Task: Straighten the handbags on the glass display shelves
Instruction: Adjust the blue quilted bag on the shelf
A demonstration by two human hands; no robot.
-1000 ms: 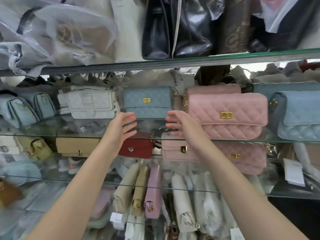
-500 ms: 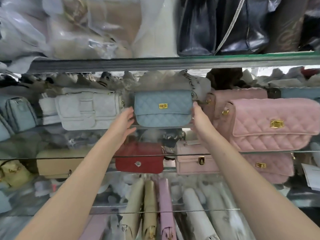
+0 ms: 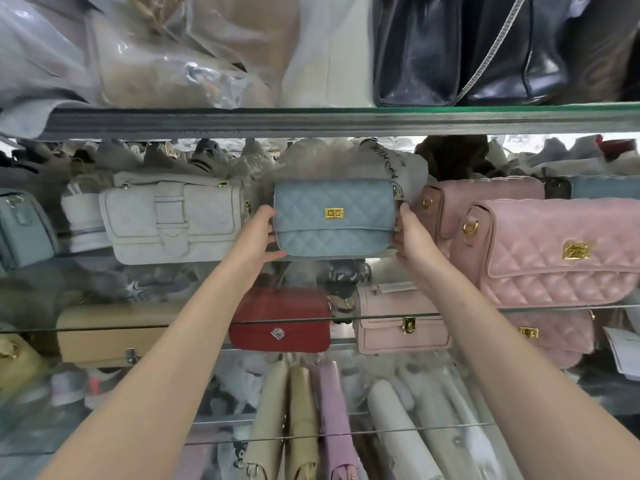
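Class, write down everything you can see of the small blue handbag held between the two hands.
The blue handbag is small, rectangular and diamond-quilted, in what looks like soft matte leatherette. Its front flap is closed by a gold turn-lock clasp. It stands upright and level, facing the camera, on or just above the glass shelf, between a white bag and a pink bag. The left hand holds its left end and the right hand its right end.

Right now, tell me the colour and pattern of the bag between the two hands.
The handbag is light blue, diamond-quilted, with a gold clasp; head view shows it.
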